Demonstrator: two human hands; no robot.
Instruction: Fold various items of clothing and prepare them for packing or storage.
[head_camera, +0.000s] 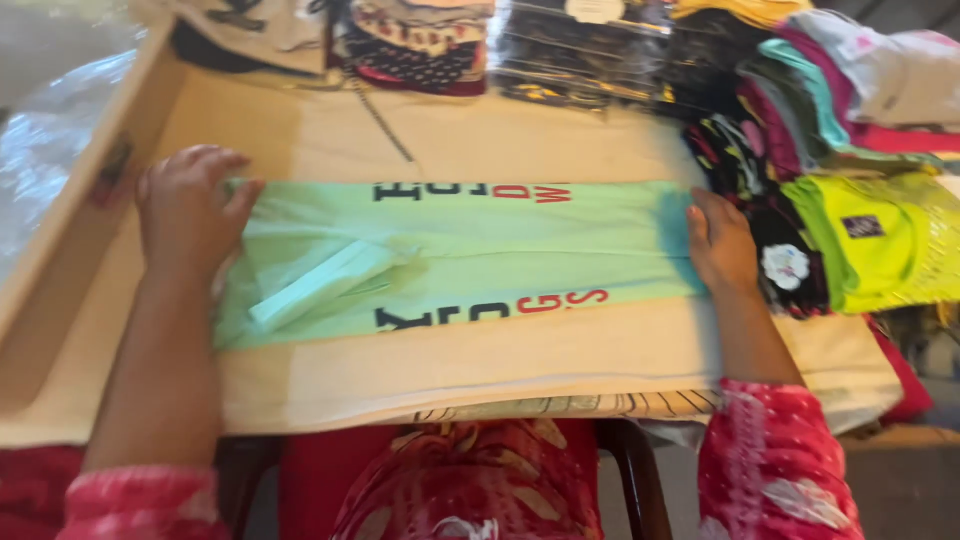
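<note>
- The left hand (190, 205) lies palm down with fingers spread and slightly curled, pressing flat on the left end of a folded light-green garment (450, 255); it grips nothing. Its bare forearm runs straight up from a pink patterned sleeve (140, 500).
- The garment stretches across a beige cloth-covered table (480, 370), between the two hands, with dark and red printed letters along its upper and lower edges. A narrow folded flap (320, 285) rests on its left half.
- The right hand (722, 245) rests open on the garment's right end, fingers together and pointing left, wrist bent inward.
- Further right, stacks of folded clothes (860, 240) in green, pink and dark prints lie just beside that hand.
</note>
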